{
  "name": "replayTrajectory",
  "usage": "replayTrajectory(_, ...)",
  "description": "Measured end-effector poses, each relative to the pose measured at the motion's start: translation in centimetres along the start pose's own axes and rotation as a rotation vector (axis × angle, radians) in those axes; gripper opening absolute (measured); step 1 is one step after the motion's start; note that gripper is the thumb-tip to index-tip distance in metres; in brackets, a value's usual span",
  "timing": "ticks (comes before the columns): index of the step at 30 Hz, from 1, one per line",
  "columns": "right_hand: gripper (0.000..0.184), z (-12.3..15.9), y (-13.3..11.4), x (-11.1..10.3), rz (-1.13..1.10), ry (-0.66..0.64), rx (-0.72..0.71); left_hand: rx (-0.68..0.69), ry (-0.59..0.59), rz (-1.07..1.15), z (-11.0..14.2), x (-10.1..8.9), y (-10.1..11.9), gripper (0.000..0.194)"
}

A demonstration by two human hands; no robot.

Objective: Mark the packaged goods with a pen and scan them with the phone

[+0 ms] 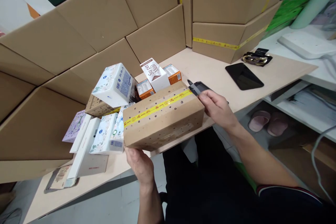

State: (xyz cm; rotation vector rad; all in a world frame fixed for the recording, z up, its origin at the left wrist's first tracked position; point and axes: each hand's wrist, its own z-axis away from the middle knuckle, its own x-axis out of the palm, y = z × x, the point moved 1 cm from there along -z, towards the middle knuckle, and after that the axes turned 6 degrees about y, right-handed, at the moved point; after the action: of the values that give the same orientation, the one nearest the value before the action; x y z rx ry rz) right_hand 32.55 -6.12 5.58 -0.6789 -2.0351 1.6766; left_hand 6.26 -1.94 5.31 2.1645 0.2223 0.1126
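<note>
A cardboard box (164, 119) with small dark marks and yellow printed tape along its top is tilted at the table's front edge. My left hand (140, 168) is closed on its lower left corner, the fingers partly hidden beneath it. At the box's right end, my right hand (217, 106) pinches a slim grey blade-like tool (194, 87) that points away from me; its handle is hidden in the fingers. This hand is against or very near the box's end. Behind the tool lies a black flat object (203, 86), partly covered.
Left of the box are tissue packs (103, 134), a white carton (89, 157) and a purple box (75, 126). A white box (157, 77) stands behind with orange boxes (145, 89). Large cardboard boxes (157, 31) wall the back. A black tablet-like slab (244, 76) lies right.
</note>
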Motion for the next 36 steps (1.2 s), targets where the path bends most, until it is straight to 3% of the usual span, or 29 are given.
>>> replayTrajectory(3,0.035,0.8,-1.0,0.5,-0.080,0.039,-0.057,0.067,0.079,0.067,0.3,0.3,-0.3,0.042)
replayTrajectory(7,0.033,1.0,-0.5,0.1,-0.191,0.108,-0.101,0.276,0.213,0.041,1.0,0.1,-1.6,0.035)
replayTrajectory(12,0.038,2.2,2.3,-0.6,-0.222,0.108,0.059,0.381,0.169,-0.035,1.2,-0.5,-3.1,0.034)
replayTrajectory(15,0.039,3.2,3.4,-0.9,-0.266,0.102,0.140,0.410,0.188,-0.006,0.9,-0.9,-2.4,0.032)
replayTrajectory(18,0.033,3.5,3.2,-1.3,-0.256,0.150,0.091,0.480,0.197,-0.052,0.6,-1.4,-0.6,0.031)
replayTrajectory(21,0.048,3.3,1.9,-1.5,-0.270,0.160,-0.014,0.613,0.082,-0.222,0.7,-1.7,1.6,0.032)
replayTrajectory(25,0.025,2.7,-0.7,-1.9,-0.373,0.125,-0.115,0.696,-0.106,-0.335,1.2,-1.0,4.7,0.038)
replayTrajectory(26,0.032,2.4,-1.4,-2.0,-0.409,0.084,-0.122,0.675,-0.164,-0.371,1.3,-0.6,5.4,0.040)
replayTrajectory(29,0.081,1.4,-3.3,-1.7,-0.459,-0.097,-0.153,0.649,-0.334,-0.451,1.4,0.7,7.2,0.042)
replayTrajectory(30,0.086,1.1,-3.9,-1.4,-0.458,-0.133,-0.167,0.663,-0.381,-0.473,1.3,1.3,7.5,0.043)
replayTrajectory(31,0.079,0.8,-4.4,-0.9,-0.455,-0.141,-0.180,0.681,-0.420,-0.494,1.2,1.8,7.7,0.044)
replayTrajectory(34,0.031,-0.4,-5.5,1.1,-0.433,-0.093,-0.216,0.731,-0.478,-0.574,0.9,3.6,7.3,0.046)
replayTrajectory(36,0.025,-1.4,-6.0,2.6,-0.381,-0.122,-0.222,0.749,-0.468,-0.677,0.7,4.9,6.6,0.047)
